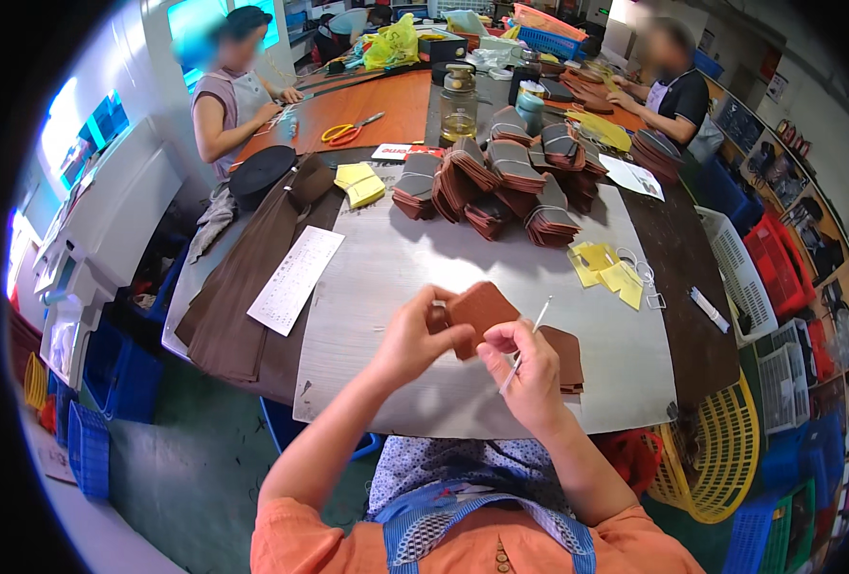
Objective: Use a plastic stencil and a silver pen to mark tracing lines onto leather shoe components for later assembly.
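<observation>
Over the pale work board, my left hand is closed on a reddish-brown leather piece with rounded corners, raised off the surface. Whether it is one piece or several together I cannot tell. My right hand is closed round a thin white pen-like stick, which slants up between its fingers. The thumb and forefinger of that hand are at the lower right edge of the leather. Just beyond the right hand lies a small stack of similar brown pieces, partly hidden by it.
Banded bundles of brown leather pieces are heaped at the board's far side. Yellow cards lie right, a white perforated sheet and long brown strips left. Orange-handled scissors lie farther back. Two people work across the table.
</observation>
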Demonstrator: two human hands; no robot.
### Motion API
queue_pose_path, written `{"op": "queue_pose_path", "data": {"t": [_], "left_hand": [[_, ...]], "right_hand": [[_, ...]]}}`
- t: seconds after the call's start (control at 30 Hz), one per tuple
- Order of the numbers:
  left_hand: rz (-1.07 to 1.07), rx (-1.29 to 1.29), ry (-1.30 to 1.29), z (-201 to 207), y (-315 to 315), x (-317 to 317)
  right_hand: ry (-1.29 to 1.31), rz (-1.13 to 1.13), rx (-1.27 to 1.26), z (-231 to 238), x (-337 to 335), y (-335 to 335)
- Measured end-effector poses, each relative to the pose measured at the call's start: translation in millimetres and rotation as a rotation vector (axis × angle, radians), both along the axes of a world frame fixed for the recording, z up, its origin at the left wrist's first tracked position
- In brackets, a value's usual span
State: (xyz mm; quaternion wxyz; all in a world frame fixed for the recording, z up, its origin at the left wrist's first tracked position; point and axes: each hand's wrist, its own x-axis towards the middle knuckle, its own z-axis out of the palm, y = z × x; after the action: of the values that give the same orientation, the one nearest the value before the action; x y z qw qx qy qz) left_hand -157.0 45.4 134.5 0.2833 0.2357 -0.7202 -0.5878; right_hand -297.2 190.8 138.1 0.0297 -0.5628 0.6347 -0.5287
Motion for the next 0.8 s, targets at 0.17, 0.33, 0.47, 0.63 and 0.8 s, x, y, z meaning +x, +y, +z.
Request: {"op": "queue_pose_path", "data": {"t": [0.17,0.33,0.47,0.63,0.8], "left_hand": [[-0.037,0.386,0.284,4.3,35.7,26.4],[0.023,0.57,0.507,-13.5,55.9,32.8],[0.115,0.606,0.558,-25.7,57.2,23.8],[0.054,0.648,0.543,-27.9,54.1,30.6],[0.088,0.663,0.537,-27.8,57.4,28.5]], "right_hand": [[-0.143,0.132,0.14,12.3,19.5,7.6],[-0.319,0.206,0.208,14.7,26.9,10.0],[-0.252,0.165,0.115,16.3,24.9,5.7],[-0.472,0.219,0.178,13.2,22.4,5.0],[-0.679,0.279,0.217,3.5,17.1,1.6]]}}
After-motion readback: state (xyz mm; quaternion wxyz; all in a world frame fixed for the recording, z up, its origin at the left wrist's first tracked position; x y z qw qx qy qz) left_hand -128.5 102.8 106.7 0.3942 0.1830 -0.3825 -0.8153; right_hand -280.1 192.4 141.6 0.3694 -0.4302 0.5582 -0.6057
